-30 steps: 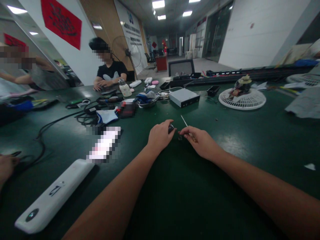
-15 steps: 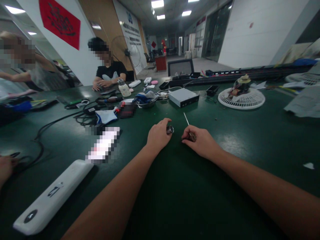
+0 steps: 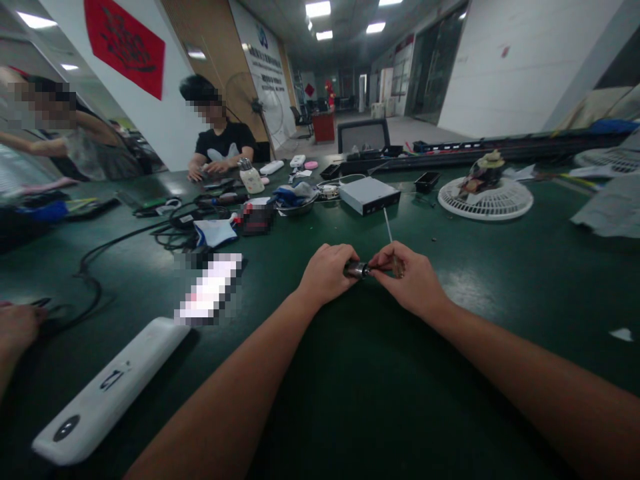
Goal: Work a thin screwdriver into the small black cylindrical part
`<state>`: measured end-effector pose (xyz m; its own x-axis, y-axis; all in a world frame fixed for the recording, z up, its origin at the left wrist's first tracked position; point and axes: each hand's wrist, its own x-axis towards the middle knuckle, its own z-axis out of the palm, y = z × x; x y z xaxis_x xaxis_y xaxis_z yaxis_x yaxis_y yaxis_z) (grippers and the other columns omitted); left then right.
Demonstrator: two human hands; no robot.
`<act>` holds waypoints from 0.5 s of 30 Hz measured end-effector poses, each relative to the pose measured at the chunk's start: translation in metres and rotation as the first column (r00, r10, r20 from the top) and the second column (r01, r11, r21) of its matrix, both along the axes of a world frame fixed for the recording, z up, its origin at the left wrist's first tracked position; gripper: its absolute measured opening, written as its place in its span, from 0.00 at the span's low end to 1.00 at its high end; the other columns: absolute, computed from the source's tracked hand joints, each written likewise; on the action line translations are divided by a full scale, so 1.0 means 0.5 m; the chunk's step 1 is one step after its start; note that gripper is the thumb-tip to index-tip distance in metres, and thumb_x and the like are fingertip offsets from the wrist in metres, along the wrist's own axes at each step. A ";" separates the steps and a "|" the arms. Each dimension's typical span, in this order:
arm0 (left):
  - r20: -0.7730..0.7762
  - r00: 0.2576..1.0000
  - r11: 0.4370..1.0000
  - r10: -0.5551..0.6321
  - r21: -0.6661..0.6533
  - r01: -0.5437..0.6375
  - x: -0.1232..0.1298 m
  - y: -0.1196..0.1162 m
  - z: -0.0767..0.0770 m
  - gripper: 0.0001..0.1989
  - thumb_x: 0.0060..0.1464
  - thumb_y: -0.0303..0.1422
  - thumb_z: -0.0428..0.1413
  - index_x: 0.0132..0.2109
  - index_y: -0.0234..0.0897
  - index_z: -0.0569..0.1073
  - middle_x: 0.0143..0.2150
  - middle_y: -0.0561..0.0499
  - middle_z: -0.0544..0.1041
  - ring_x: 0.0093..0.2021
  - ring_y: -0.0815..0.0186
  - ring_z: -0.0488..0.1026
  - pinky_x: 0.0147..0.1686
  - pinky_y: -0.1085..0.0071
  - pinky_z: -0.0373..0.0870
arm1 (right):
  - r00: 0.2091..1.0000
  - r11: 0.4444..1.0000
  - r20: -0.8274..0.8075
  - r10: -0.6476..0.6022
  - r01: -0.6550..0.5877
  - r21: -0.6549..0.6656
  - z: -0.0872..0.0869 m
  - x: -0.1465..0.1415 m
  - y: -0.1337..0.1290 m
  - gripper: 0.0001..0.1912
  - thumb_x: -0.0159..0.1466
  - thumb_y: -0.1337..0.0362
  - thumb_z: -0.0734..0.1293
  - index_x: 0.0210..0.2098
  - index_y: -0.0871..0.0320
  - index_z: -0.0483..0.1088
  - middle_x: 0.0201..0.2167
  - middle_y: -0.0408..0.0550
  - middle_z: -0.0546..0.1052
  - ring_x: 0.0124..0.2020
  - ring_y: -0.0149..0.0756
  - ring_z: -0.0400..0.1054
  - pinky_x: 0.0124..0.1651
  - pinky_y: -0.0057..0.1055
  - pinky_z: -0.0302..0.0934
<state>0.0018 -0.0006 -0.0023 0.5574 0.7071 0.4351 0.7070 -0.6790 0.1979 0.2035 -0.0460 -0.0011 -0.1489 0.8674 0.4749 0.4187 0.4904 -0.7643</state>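
Note:
My left hand (image 3: 327, 275) is closed round a short metal cylinder (image 3: 356, 269), its end facing right. Tucked in the curled fingers of my right hand (image 3: 417, 280) is a screwdriver (image 3: 388, 225), with its thin shaft pointing up and away and its handle partly showing. The right thumb and forefinger pinch at the cylinder's right end, where a small dark piece shows; its kind is too small to make out. Both hands are just above the dark green table (image 3: 380, 373).
A white elongated device (image 3: 107, 390) and a lit phone (image 3: 213, 287) lie left. Beyond are a grey drive box (image 3: 369, 195), a white fan grille (image 3: 485, 200), a blue-and-white cloth bundle (image 3: 296, 193) and cables (image 3: 170, 230). Another person's hand (image 3: 20, 327) is at the left edge.
My left hand has moved right with the cylinder, bringing its end to the right fingertips. The right hand has shifted slightly right, still holding the screwdriver.

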 end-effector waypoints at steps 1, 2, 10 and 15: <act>-0.011 1.000 1.000 -0.025 0.005 0.025 0.000 0.000 0.000 0.08 0.53 0.32 0.62 0.40 0.39 0.72 0.39 0.51 0.80 0.40 0.61 0.75 0.43 0.63 0.65 | 1.000 1.000 0.011 0.007 -0.007 -0.004 -0.001 0.000 0.000 0.09 0.60 0.70 0.71 0.35 0.53 0.68 0.37 0.46 0.80 0.38 0.41 0.75 0.40 0.37 0.67; -0.023 0.999 0.999 -0.047 0.013 0.048 -0.001 0.000 0.000 0.08 0.54 0.33 0.62 0.41 0.40 0.73 0.39 0.51 0.80 0.40 0.61 0.75 0.43 0.63 0.65 | 1.000 1.000 0.021 0.006 -0.006 -0.006 -0.002 0.001 0.001 0.09 0.60 0.70 0.71 0.35 0.53 0.68 0.36 0.46 0.80 0.38 0.41 0.74 0.40 0.37 0.66; -0.093 0.985 0.988 -0.144 0.042 0.148 -0.004 0.002 0.000 0.13 0.59 0.39 0.61 0.49 0.42 0.77 0.44 0.51 0.81 0.44 0.61 0.75 0.44 0.63 0.63 | 0.997 0.996 0.046 -0.062 0.065 -0.060 -0.002 0.003 0.006 0.11 0.58 0.68 0.74 0.35 0.53 0.68 0.33 0.44 0.78 0.32 0.38 0.72 0.35 0.35 0.64; -0.108 0.980 0.983 -0.169 0.055 0.176 -0.003 -0.001 0.002 0.13 0.60 0.36 0.60 0.52 0.43 0.77 0.46 0.51 0.82 0.46 0.61 0.75 0.46 0.62 0.62 | 0.993 0.994 0.079 -0.084 0.089 -0.062 0.000 0.001 0.004 0.12 0.58 0.66 0.75 0.36 0.53 0.67 0.32 0.44 0.77 0.31 0.37 0.72 0.34 0.34 0.64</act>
<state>0.0005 -0.0009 -0.0015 0.7124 0.5693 0.4104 0.5924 -0.8013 0.0831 0.2043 -0.0439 -0.0009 -0.1054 0.9073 0.4071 0.5159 0.3999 -0.7576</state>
